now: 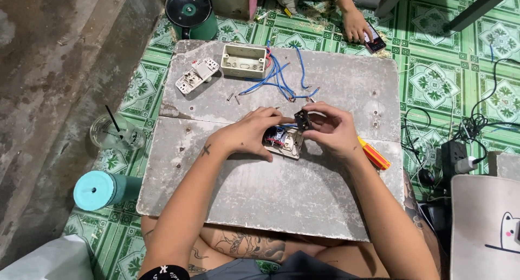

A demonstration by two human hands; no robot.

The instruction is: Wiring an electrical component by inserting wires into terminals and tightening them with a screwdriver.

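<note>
My left hand (250, 135) rests on a white switch plate (287, 145) lying on the grey board (281, 199), its back with red and blue wires facing up. My right hand (331, 129) pinches a small dark switch module (301, 119) just above the plate, fingers closed around it. Blue wires (279, 77) run from the module area toward an open white junction box (244, 60) at the board's far side. A second white switch plate (197, 75) lies left of the box. Two screws (233, 98) lie loose near the wires.
A yellow-and-red screwdriver (374, 154) lies by my right wrist. A teal tumbler (105, 189) and a plastic cup with straw (115, 132) stand on the left floor. Another person's hand (355, 25) holds a phone at the top. A power strip (454, 158) and cables lie on the right.
</note>
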